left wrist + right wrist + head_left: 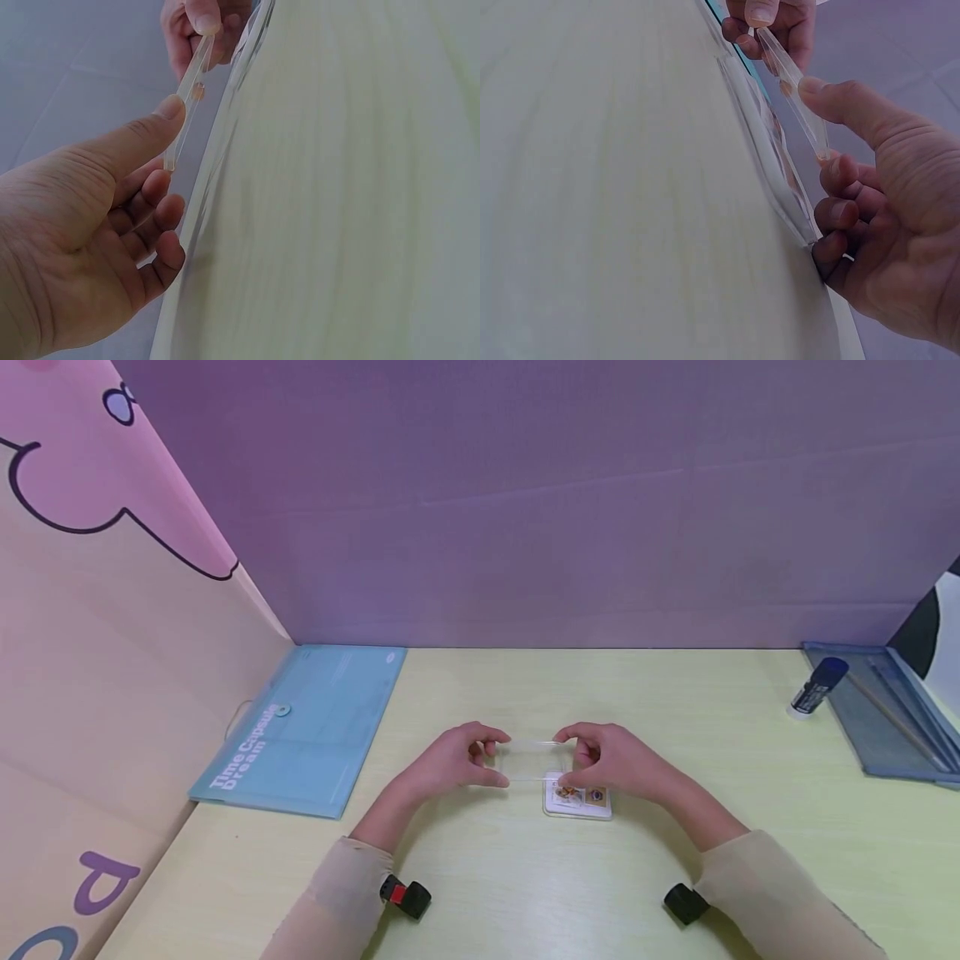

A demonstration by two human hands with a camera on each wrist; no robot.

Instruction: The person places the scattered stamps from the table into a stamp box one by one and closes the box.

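Between both hands is a thin, clear, rectangular plastic piece [531, 762], like a small transparent lid or case, raised a little above the table. My left hand [459, 760] pinches its left end between thumb and fingers. The opposite end is pinched the same way by my right hand [617, 762]. In both wrist views the clear piece [187, 101] appears nearly edge-on. On the table just below the right hand lies a small flat clear case [577, 808] with printed pictures in it; the right hand and the clear piece partly cover it.
A blue document folder [322, 735] lies at the left of the pale table [480, 877]. At the right, a glue stick [819, 687] stands by a dark blue zip pouch [885, 718] with long thin items in it. A purple partition [555, 510] rises behind the table.
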